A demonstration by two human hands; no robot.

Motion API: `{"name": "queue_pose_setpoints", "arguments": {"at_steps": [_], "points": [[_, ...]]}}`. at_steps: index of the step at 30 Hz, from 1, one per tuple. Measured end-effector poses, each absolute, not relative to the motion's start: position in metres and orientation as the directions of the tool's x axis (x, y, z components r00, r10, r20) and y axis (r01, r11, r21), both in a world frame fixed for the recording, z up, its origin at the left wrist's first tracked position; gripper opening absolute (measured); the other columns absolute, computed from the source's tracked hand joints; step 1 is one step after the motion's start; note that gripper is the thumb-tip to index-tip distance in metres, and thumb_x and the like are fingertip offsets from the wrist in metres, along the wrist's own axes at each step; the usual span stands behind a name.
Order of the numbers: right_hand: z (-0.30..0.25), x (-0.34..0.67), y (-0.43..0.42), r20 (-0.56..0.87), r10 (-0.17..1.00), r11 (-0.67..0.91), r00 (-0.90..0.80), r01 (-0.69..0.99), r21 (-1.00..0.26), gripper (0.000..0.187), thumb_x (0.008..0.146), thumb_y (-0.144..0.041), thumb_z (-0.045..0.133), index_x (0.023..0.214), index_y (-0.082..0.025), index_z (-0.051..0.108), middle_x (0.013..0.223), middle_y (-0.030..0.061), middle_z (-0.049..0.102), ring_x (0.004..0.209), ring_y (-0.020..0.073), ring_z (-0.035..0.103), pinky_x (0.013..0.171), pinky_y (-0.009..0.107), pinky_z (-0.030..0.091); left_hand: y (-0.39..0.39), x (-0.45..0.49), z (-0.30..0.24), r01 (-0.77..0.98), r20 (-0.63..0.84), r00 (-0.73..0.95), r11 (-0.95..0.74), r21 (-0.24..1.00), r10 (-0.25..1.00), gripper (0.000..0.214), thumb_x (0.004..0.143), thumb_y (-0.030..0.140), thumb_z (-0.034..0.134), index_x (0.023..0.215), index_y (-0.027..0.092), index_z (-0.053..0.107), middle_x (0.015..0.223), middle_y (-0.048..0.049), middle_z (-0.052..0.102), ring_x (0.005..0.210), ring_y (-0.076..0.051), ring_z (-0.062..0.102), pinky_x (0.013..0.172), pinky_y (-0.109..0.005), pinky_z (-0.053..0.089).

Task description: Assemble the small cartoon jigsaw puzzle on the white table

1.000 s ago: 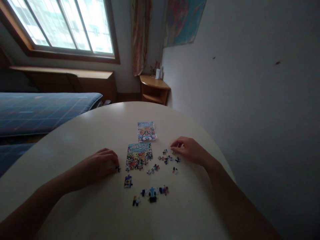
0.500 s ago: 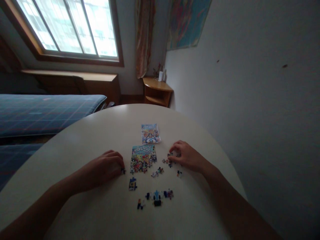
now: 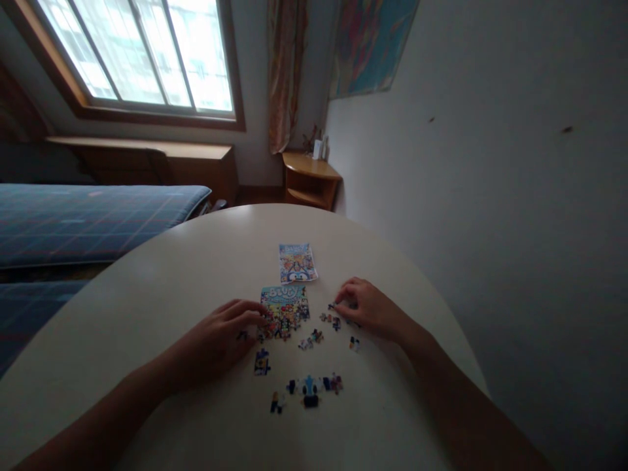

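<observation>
A partly joined jigsaw puzzle (image 3: 283, 302) lies flat on the table, "Bluey" printed along its top and its lower edge uneven. My left hand (image 3: 220, 335) reaches over its left edge, fingers stretched out and fingertips on or just above it. Beneath that palm a loose dark piece (image 3: 242, 335) shows partly. On the right, my right hand (image 3: 366, 307) pinches a small puzzle piece (image 3: 332, 305), mostly hidden by the fingers. Nearer me are a blue-edged section (image 3: 261, 362), a joined strip with a blue face (image 3: 310, 390), a small cluster (image 3: 311, 339) and a loose piece (image 3: 354, 343).
Behind the puzzle lies a picture sheet (image 3: 297, 263) with matching art. The round white table (image 3: 196, 255) stands close to the wall (image 3: 490, 229) on the right. A plaid mattress (image 3: 98, 219) is at the left, and a corner shelf (image 3: 311, 167) stands beyond the table.
My left hand has moved right, from beside the puzzle onto its left edge, its fingers straightening. My right hand has stayed nearly in place over the pieces at the right.
</observation>
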State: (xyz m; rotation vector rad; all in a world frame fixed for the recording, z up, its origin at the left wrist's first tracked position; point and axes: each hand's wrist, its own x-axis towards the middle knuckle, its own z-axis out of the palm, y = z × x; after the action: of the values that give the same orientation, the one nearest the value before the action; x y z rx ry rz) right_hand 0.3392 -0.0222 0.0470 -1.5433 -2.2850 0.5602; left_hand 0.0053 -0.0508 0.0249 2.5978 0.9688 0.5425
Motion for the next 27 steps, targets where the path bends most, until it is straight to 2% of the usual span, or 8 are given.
{"name": "queue_pose_setpoints", "arguments": {"at_steps": [5, 14, 18, 22, 27], "points": [[0.0473, 0.3393, -0.0223, 0.051, 0.931, 0.34, -0.361, 0.809, -0.479, 0.012, 0.081, -0.021, 0.071, 0.093, -0.018, 0.071, 0.093, 0.0069, 0.064, 0.084, 0.0183, 0.059, 0.078, 0.031, 0.046, -0.0574, 0.0175, 0.0158, 0.53, 0.246, 0.757, -0.789, 0.309, 0.605, 0.045, 0.094, 0.018, 0.05, 0.137, 0.028, 0.048, 0.151, -0.0043, 0.045, 0.138, -0.026, 0.041, 0.113, -0.049, 0.038], [0.0406, 0.3413, -0.0145, 0.057, 0.899, 0.411, -0.435, 0.79, -0.455, 0.008, 0.082, -0.025, 0.071, 0.084, -0.018, 0.07, 0.1, 0.0085, 0.066, 0.095, 0.0214, 0.059, 0.091, 0.036, 0.044, -0.0571, 0.0156, 0.0215, 0.547, 0.145, 0.783, -0.78, 0.303, 0.605, 0.046, 0.095, 0.025, 0.054, 0.141, 0.029, 0.047, 0.156, -0.0022, 0.04, 0.141, -0.025, 0.039, 0.116, -0.048, 0.035], [0.0428, 0.3412, -0.0157, 0.05, 0.891, 0.417, -0.451, 0.771, -0.482, 0.007, 0.081, -0.024, 0.071, 0.083, -0.018, 0.07, 0.094, 0.0069, 0.067, 0.088, 0.0189, 0.06, 0.081, 0.031, 0.045, -0.0568, 0.0157, 0.021, 0.545, 0.141, 0.785, -0.781, 0.304, 0.603, 0.047, 0.096, 0.025, 0.054, 0.142, 0.029, 0.047, 0.156, -0.0025, 0.04, 0.141, -0.026, 0.039, 0.117, -0.048, 0.034], [0.0479, 0.3389, -0.0204, -0.008, 0.901, 0.357, -0.434, 0.753, -0.553, 0.005, 0.081, -0.021, 0.068, 0.083, -0.017, 0.069, 0.083, 0.0039, 0.068, 0.074, 0.0148, 0.06, 0.069, 0.026, 0.045, -0.0562, 0.0153, 0.0188, 0.53, 0.159, 0.788, -0.787, 0.316, 0.595, 0.048, 0.095, 0.024, 0.055, 0.142, 0.029, 0.047, 0.155, -0.0033, 0.04, 0.141, -0.025, 0.039, 0.117, -0.047, 0.034], [0.0479, 0.3373, -0.0233, -0.017, 0.904, 0.32, -0.428, 0.701, -0.638, 0.013, 0.082, -0.019, 0.066, 0.094, -0.018, 0.071, 0.081, 0.0025, 0.071, 0.071, 0.0135, 0.064, 0.066, 0.024, 0.047, -0.0568, 0.0158, 0.0204, 0.529, 0.171, 0.783, -0.785, 0.323, 0.598, 0.046, 0.095, 0.023, 0.054, 0.141, 0.029, 0.048, 0.154, -0.0041, 0.042, 0.14, -0.026, 0.041, 0.116, -0.049, 0.035]]}}
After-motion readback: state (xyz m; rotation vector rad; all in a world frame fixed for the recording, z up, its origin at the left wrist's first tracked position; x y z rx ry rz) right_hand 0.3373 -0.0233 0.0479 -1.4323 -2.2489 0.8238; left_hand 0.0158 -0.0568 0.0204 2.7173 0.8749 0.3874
